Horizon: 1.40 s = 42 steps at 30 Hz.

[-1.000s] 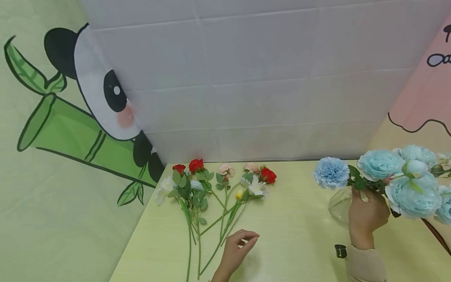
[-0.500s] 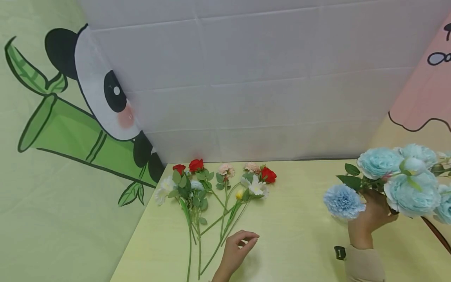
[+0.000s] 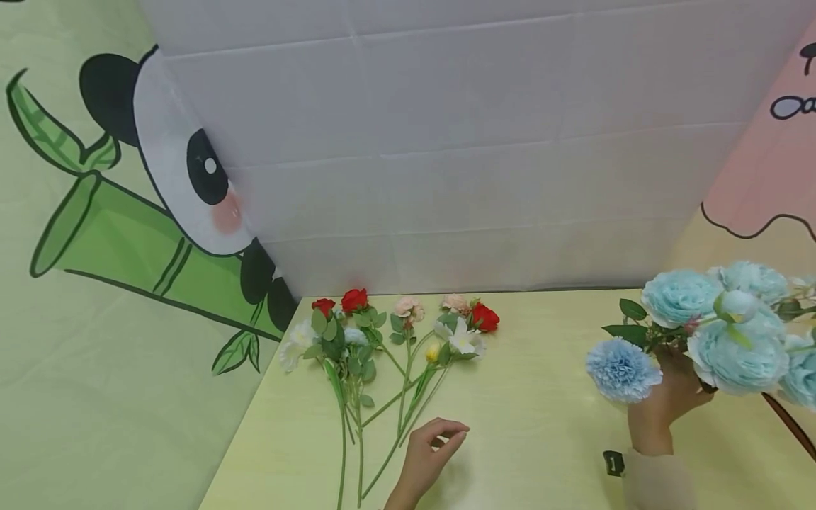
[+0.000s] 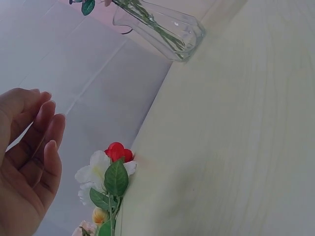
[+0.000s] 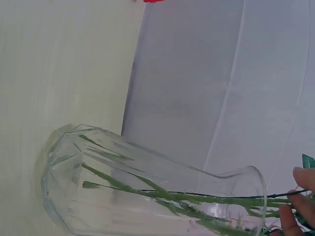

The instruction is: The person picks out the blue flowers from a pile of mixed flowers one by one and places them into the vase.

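My right hand (image 3: 666, 397) is at the mouth of a clear glass vase (image 5: 64, 172). Its fingertips (image 5: 301, 178) pinch a thin green stem just above the rim in the right wrist view. A blue carnation (image 3: 623, 370) hangs beside the hand, left of large pale blue peonies (image 3: 739, 347). Several stems (image 5: 197, 199) stand inside the vase, which the blooms and hand hide in the head view. Over the table's front, my left hand (image 3: 428, 453) hovers with loosely curled fingers and holds nothing.
On the left of the table (image 3: 529, 397) lie several loose flowers, among them a red rose (image 3: 486, 317), a white lily (image 3: 462, 337) and a yellow bud (image 3: 433, 352). A pale cloth (image 3: 446, 177) hangs along the back edge.
The blue carnation has swung down and toward me, from the vase's far left side to in front of the vase. My right hand turned slightly with it. The left hand stayed put.
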{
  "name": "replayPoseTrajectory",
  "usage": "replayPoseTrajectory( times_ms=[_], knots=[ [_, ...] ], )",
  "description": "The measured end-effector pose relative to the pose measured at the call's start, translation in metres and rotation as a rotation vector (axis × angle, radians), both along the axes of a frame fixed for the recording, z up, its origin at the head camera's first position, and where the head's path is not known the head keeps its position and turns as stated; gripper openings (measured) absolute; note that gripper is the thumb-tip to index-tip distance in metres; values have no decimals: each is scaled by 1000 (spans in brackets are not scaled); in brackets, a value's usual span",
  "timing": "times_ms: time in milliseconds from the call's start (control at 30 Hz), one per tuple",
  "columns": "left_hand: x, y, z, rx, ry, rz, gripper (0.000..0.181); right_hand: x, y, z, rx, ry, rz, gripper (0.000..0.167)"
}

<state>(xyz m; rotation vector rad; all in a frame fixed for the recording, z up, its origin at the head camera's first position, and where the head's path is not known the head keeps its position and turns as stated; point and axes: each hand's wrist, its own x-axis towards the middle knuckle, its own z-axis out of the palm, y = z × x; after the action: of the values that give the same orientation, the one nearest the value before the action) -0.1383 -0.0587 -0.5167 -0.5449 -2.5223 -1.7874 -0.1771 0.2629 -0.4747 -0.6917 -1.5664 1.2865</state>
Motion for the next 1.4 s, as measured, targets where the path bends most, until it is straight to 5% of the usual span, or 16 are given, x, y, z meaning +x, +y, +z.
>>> replayPoseTrajectory(
  times_ms=[67, 333, 467, 633, 833, 1033, 1267, 1400],
  knots=[
    [0, 0, 0, -2, -7, 1, 11, 5, -5, -4, 282, -270, -145, 31],
    [1, -4, -3, -4, -52, 22, 12, 19, -24, -14, 486, -279, -193, 23],
    [2, -5, -4, 0, -67, 23, 12, 26, -35, -24, 408, -275, -112, 10],
    [1, -7, -6, -4, -66, 20, 13, 33, -45, -37, 251, -243, -28, 33],
    [0, -10, -7, -3, -50, 26, 12, 35, -53, -44, 351, -215, 9, 23],
    [-1, -11, -5, 5, -39, 22, 12, 37, -61, -48, 330, -269, 58, 20],
    [-1, -11, -4, 5, -45, 27, 12, 44, -79, -54, 301, -398, 205, 17],
    [-5, -12, -14, 5, -56, 41, 11, 45, -87, -61, 380, -381, 298, 16]
  ],
)
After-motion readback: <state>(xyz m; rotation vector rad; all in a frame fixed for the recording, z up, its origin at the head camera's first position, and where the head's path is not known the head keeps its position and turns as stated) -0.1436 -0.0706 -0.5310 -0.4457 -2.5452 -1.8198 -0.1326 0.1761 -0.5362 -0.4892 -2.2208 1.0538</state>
